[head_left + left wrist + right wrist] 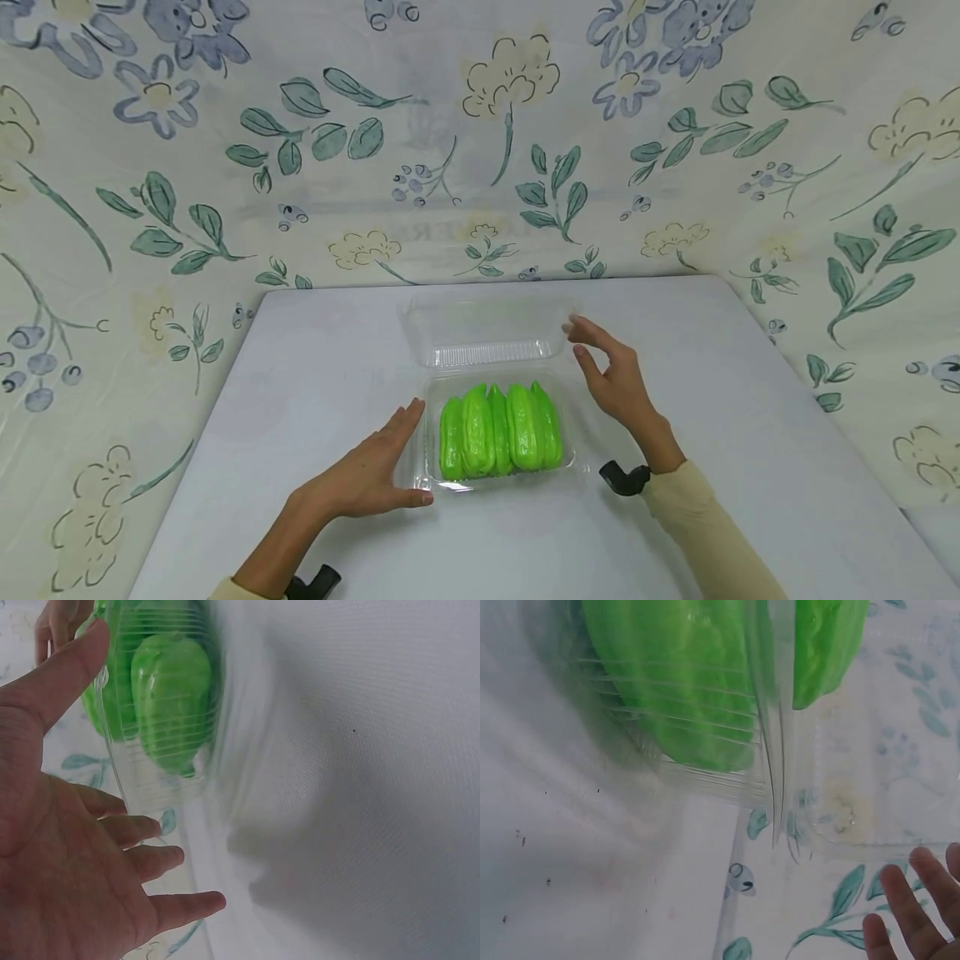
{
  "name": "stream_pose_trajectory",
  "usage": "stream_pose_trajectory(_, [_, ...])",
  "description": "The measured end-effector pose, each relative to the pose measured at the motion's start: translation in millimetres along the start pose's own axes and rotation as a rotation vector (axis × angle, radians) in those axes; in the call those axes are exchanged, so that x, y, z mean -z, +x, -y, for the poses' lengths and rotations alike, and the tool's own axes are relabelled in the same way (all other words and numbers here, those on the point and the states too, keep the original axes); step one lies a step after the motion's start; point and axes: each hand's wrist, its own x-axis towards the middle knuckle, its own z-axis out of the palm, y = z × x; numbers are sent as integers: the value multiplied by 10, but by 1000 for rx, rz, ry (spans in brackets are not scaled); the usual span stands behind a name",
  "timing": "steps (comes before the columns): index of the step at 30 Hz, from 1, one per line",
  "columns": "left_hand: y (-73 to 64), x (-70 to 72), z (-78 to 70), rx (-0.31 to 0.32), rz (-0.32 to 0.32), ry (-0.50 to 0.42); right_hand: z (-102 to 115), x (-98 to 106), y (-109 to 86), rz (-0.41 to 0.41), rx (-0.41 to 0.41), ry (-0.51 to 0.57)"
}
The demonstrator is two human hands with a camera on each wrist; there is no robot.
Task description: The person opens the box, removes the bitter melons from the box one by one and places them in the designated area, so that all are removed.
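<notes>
Clear plastic lid (487,325), long axis crosswise, lies just left of the nearer right grip (618,379), loosely parted; left grip (367,471) wide.

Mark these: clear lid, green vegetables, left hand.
Clear lid (487,329): head view, middle of its broad panel.
Green vegetables (500,429): head view, slim piece mid-row.
Left hand (366,473): head view, back of the hand.

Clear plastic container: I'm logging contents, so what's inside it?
A row of glossy green pieces lies side by side in the open container. Anything directly beneath them is covered and cannot be seen.
</notes>
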Motion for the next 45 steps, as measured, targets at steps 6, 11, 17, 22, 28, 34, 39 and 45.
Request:
stream_pose_trajectory(6, [2,4,-10,13,6,-4,-40,-34,47,4,-19,15])
stream_pose_trajectory(11, [4,4,-12,19,2,-1,-80,-61,72,6,-34,9])
stream_pose_trajectory(17, [-4,-8,-9,30,0,4,-131,-103,79,14,-49,14])
stream_pose_trajectory(22, [-12,-9,0,29,2,3,-195,-153,97,20,-74,4])
stream_pose_trajectory(28, [-13,-13,14,30,8,-8,-283,-209,130,15,-114,9])
stream_pose_trajectory(34, [-13,-24,10,27,6,-5,-364,-268,137,10,-141,31])
stream_pose_trajectory(39, [-14,-26,-1,26,-2,-7,-421,-304,136,12,-185,32])
stream_pose_trajectory(45, [-19,-26,-7,30,-4,-11,-464,-325,141,50,-232,-3])
